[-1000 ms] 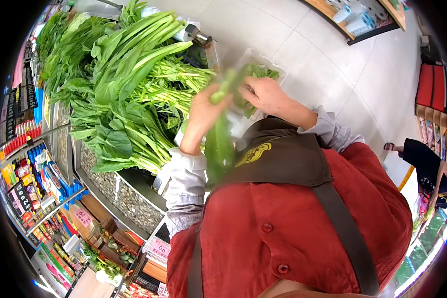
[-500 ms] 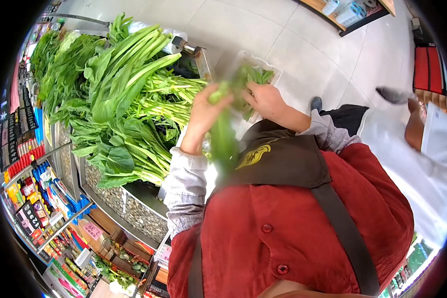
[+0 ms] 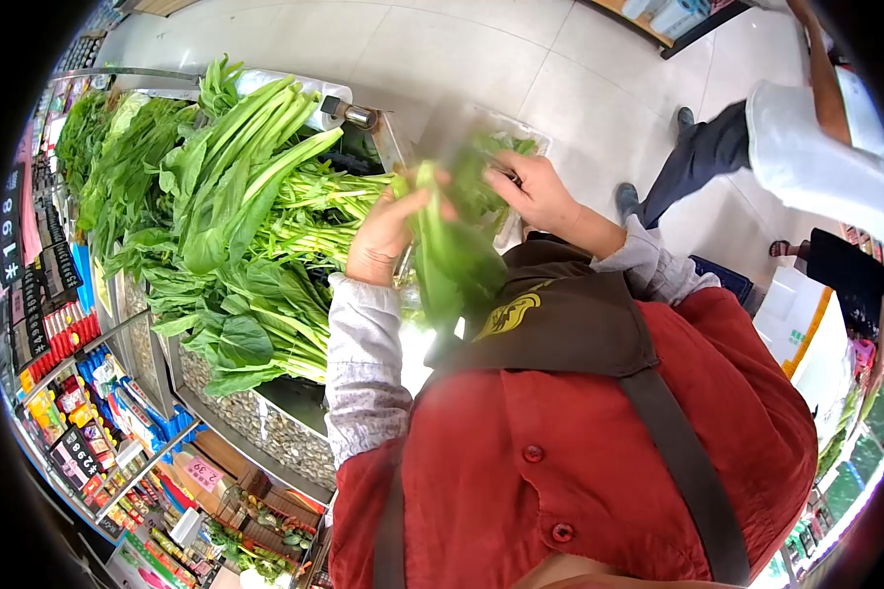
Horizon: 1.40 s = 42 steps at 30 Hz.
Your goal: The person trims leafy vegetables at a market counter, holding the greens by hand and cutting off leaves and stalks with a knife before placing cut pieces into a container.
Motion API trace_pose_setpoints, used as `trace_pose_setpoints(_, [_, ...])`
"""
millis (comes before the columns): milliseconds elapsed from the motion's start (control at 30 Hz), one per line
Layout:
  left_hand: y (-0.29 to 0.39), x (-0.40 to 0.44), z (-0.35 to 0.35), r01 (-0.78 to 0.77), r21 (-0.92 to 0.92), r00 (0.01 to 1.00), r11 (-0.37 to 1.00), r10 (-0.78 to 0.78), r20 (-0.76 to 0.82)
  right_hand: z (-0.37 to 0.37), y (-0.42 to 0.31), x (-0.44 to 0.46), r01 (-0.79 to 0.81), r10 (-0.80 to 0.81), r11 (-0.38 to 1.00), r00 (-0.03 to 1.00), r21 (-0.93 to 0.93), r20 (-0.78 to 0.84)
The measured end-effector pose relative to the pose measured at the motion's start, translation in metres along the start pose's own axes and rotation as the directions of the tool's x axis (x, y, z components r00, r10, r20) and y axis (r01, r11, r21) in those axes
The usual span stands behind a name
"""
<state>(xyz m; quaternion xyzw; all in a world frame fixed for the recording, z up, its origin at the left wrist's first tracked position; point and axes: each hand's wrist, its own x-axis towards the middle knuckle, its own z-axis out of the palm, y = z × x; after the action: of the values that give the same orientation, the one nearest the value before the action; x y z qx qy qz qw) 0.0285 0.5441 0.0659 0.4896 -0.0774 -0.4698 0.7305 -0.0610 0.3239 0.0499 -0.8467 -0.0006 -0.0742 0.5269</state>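
Observation:
My left hand (image 3: 387, 234) is wrapped round the pale stems of a leafy green vegetable (image 3: 452, 257), whose broad leaves hang toward the apron. Close beside it, my right hand (image 3: 538, 192) has its thumb and fingers pressed together near some blurred leaves (image 3: 479, 177); what they pinch is too smeared to make out. Under and beyond the hands stands a pale plastic crate (image 3: 538, 140) with leaves in it. Left of my left hand, a big heap of leafy greens (image 3: 241, 221) lies with stems pointing toward me.
A metal rail end (image 3: 361, 117) and a plastic roll (image 3: 309, 93) sit at the heap's far corner. Pebbles (image 3: 265, 432) line the stand's near edge. At the right, a person in white (image 3: 815, 162) stands on the tiled floor near a white box (image 3: 796, 319).
The vegetable in my left hand has swung rightward, its leaves spreading. My left hand has shifted slightly left and down. The person in white has moved up and away from my side.

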Motion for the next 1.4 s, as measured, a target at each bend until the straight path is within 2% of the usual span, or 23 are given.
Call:
trace_pose_setpoints(100, [-0.009, -0.003, -0.006, -0.047, -0.048, 0.999, 0.998, 0.048, 0.023, 0.001, -0.010, 0.010, 0.087, -0.086, 0.996, 0.995, -0.008, 0.043])
trace_pose_setpoints(200, [-0.019, -0.004, -0.015, -0.120, -0.126, 0.979, 0.985, 0.138, 0.152, 0.008, -0.014, 0.020, 0.214, -0.209, 0.974, 0.975, -0.072, 0.074])
trace_pose_setpoints(333, [-0.021, -0.007, -0.007, -0.115, -0.208, 0.970, 0.971, 0.155, 0.188, 0.017, -0.021, 0.037, 0.384, -0.379, 0.915, 0.923, -0.125, 0.063])
trace_pose_setpoints(533, [-0.015, -0.013, 0.009, -0.073, -0.389, 0.937, 0.918, 0.197, 0.290, 0.024, -0.034, 0.050, 0.495, -0.500, 0.857, 0.866, -0.143, 0.003])
trace_pose_setpoints(567, [-0.014, -0.014, 0.009, -0.053, -0.434, 0.931, 0.899, 0.201, 0.303, 0.025, -0.033, 0.052, 0.503, -0.507, 0.853, 0.862, -0.142, 0.005])
trace_pose_setpoints(600, [-0.012, -0.010, 0.009, -0.037, -0.449, 0.894, 0.893, 0.230, 0.384, 0.027, -0.029, 0.053, 0.489, -0.490, 0.865, 0.871, -0.116, 0.020])
trace_pose_setpoints(633, [-0.011, -0.013, 0.011, -0.050, -0.446, 0.894, 0.894, 0.239, 0.379, 0.030, -0.024, 0.053, 0.476, -0.475, 0.875, 0.879, -0.090, 0.035])
trace_pose_setpoints(667, [-0.008, -0.018, 0.013, -0.059, -0.401, 0.906, 0.914, 0.218, 0.364, 0.032, -0.014, 0.050, 0.489, -0.488, 0.868, 0.872, -0.085, 0.036])
trace_pose_setpoints(733, [0.007, -0.027, 0.023, -0.124, -0.275, 0.913, 0.953, 0.218, 0.344, 0.032, 0.014, 0.047, 0.223, -0.223, 0.973, 0.975, -0.060, 0.002])
trace_pose_setpoints(767, [0.016, -0.033, 0.025, -0.150, -0.205, 0.921, 0.967, 0.212, 0.327, 0.030, 0.019, 0.045, 0.244, -0.244, 0.968, 0.970, -0.055, 0.007])
trace_pose_setpoints(833, [0.044, -0.055, 0.030, -0.103, -0.047, 0.968, 0.994, 0.111, 0.223, 0.028, 0.025, 0.032, 0.072, -0.083, 0.991, 0.991, -0.113, -0.102])
trace_pose_setpoints(900, [0.100, -0.091, 0.050, 0.060, 0.213, 0.976, 0.975, -0.101, 0.191, 0.027, 0.030, 0.028, 0.047, -0.059, 0.994, 0.991, -0.099, -0.122])
trace_pose_setpoints(967, [0.144, -0.121, 0.058, 0.164, 0.478, 0.984, 0.863, -0.175, -0.021, 0.027, 0.046, 0.022, 0.017, -0.028, 0.997, 0.990, -0.078, -0.137])
trace_pose_setpoints(1000, [0.166, -0.136, 0.061, 0.243, 0.578, 0.970, 0.779, -0.209, -0.127, 0.028, 0.063, 0.016, 0.049, -0.059, 0.993, 0.994, -0.106, -0.092])
trace_pose_setpoints(1033, [0.188, -0.142, 0.065, 0.282, 0.707, 0.957, 0.648, -0.143, -0.251, 0.029, 0.077, 0.010, 0.080, -0.087, 0.988, 0.995, -0.133, -0.050])
trace_pose_setpoints(1067, [0.207, -0.145, 0.067, 0.358, 0.852, 0.927, 0.381, -0.034, -0.374, 0.029, 0.086, 0.005, 0.088, -0.095, 0.988, 0.994, -0.125, -0.052])
trace_pose_setpoints(1100, [0.216, -0.145, 0.056, 0.332, 0.943, 0.922, 0.007, 0.208, -0.326, 0.028, 0.093, 0.000, 0.068, -0.061, 0.985, 0.997, -0.156, 0.052])
trace_pose_setpoints(1133, [0.220, -0.140, 0.049, 0.389, 0.865, 0.879, -0.316, 0.408, -0.246, 0.028, 0.095, -0.003, 0.052, -0.022, 0.980, 0.988, -0.190, 0.156])
trace_pose_setpoints(1167, [0.221, -0.129, 0.036, 0.461, 0.766, 0.849, -0.447, 0.475, -0.233, 0.029, 0.097, -0.006, 0.056, -0.027, 0.981, 0.988, -0.187, 0.155])
trace_pose_setpoints(1200, [0.217, -0.115, 0.019, 0.527, 0.642, 0.819, -0.557, 0.536, -0.207, 0.029, 0.097, -0.010, 0.062, -0.027, 0.982, 0.981, -0.178, 0.194])
trace_pose_setpoints(1233, [0.209, -0.103, 0.004, 0.527, 0.641, 0.819, -0.558, 0.535, -0.207, 0.030, 0.097, -0.014, 0.065, -0.024, 0.983, 0.972, -0.169, 0.234])
trace_pose_setpoints(1300, [0.184, -0.073, -0.023, 0.540, 0.424, 0.819, -0.727, 0.569, -0.067, 0.028, 0.084, -0.019, 0.034, 0.003, 0.989, 0.970, -0.146, 0.242])
trace_pose_setpoints(1400, [0.140, -0.026, -0.051, 0.580, 0.343, 0.807, -0.739, 0.579, -0.118, 0.027, 0.077, -0.029, 0.014, 0.018, 0.990, 0.974, -0.141, 0.225])
